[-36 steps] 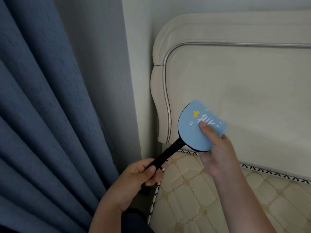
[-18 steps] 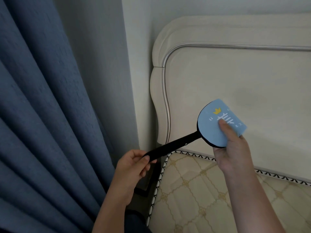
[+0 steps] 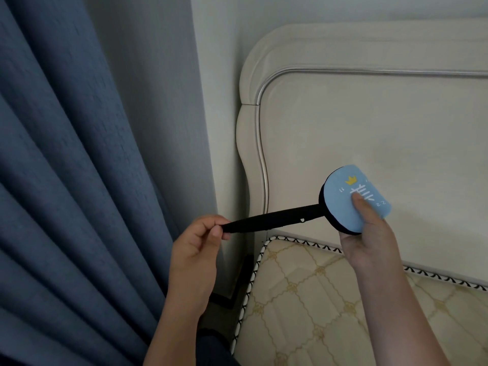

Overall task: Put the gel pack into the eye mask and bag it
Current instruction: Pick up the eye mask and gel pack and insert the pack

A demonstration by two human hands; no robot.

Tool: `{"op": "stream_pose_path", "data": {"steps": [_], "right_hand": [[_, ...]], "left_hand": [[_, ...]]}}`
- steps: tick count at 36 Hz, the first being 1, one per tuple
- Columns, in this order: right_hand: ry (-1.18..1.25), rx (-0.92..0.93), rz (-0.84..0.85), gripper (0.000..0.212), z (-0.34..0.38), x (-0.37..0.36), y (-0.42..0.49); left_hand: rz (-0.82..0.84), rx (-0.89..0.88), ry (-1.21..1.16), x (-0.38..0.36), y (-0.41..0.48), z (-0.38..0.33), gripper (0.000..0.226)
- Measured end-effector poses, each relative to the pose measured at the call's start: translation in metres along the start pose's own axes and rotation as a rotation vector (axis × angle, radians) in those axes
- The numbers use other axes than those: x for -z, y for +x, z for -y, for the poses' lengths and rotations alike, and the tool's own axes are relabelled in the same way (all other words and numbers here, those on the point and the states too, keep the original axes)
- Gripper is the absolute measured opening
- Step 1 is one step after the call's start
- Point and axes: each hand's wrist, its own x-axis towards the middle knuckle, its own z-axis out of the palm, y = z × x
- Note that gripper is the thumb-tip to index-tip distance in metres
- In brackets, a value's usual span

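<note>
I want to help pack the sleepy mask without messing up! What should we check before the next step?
1. Right hand holds the eye mask, thumb pressed on its blue face: ok.
2. Left hand pinches the end of the black strap: ok.
3. Strap runs straight between the two hands, hanging on nothing: ok.
4. Mask opening for the pack found and facing us: cannot tell, the mask looks folded.
5. Gel pack within sight: not ok, none in view; whether one is already inside, cannot tell.
6. Bag ready nearby: not ok, none in view.
</note>
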Motion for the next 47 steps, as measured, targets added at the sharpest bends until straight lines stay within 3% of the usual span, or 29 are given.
{"op": "stream_pose_path", "data": {"steps": [24, 28, 32, 37, 41, 47], "right_hand": [[-0.016, -0.110, -0.041, 0.020, -0.012, 0.005, 0.000], [0.015, -0.116, -0.062, 0.018, -0.011, 0.006, -0.002], [0.040, -0.110, -0.075, 0.018, -0.008, 0.005, -0.003], [0.017, -0.110, -0.071, 0.016, -0.006, 0.004, -0.005], [-0.032, -0.090, -0.021, 0.016, -0.007, 0.003, -0.008], [-0.128, -0.065, 0.094, 0.020, -0.012, -0.001, -0.018]], "left_hand": [[-0.075, -0.020, -0.157, -0.008, -0.004, -0.001, 0.051], [-0.058, -0.063, -0.025, -0.007, -0.005, -0.001, 0.041], [0.008, -0.044, 0.013, -0.005, -0.004, -0.002, 0.017], [0.007, 0.039, 0.017, -0.003, -0.004, -0.001, 0.025], [-0.016, 0.078, 0.158, -0.001, 0.000, 0.008, 0.023], [0.043, 0.106, 0.324, 0.002, 0.000, 0.013, 0.005]]}}
